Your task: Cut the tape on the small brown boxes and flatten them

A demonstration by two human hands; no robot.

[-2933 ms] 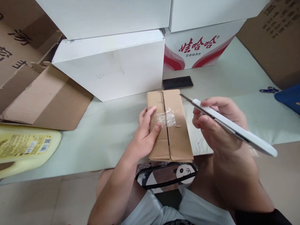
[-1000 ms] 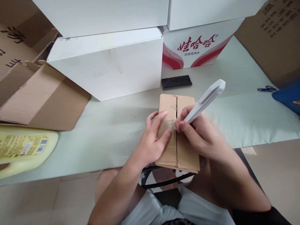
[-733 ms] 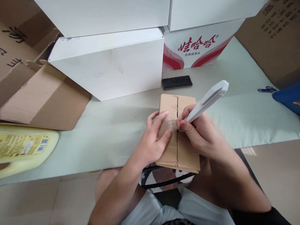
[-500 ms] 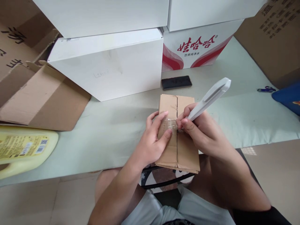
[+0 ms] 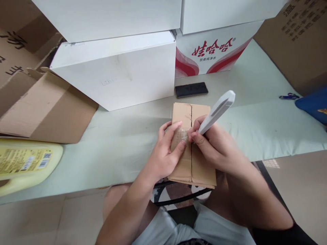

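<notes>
A small brown cardboard box [image 5: 201,163] lies near the table's front edge, with a dark seam down its middle and a strip of clear tape [image 5: 183,135] across it. My left hand [image 5: 167,149] holds the box down along its left side, thumb and index finger on either side of the tape. In my right hand [image 5: 211,141] is a white utility knife [image 5: 217,110], gripped like a pen and tilted with its back end up to the right. Its lower tip, at the seam by the tape, is hidden behind my fingers.
Behind the box lie a black phone [image 5: 191,90], a white carton [image 5: 114,76] and a red-printed carton [image 5: 214,51]. An open cardboard box [image 5: 51,105] and a yellow jug [image 5: 30,166] stand left. A small blue object [image 5: 288,96] and a blue bag [image 5: 313,105] are right.
The knife's back end has swung left and down a little, and my right hand has shifted slightly left along with it. My left hand stays on the box.
</notes>
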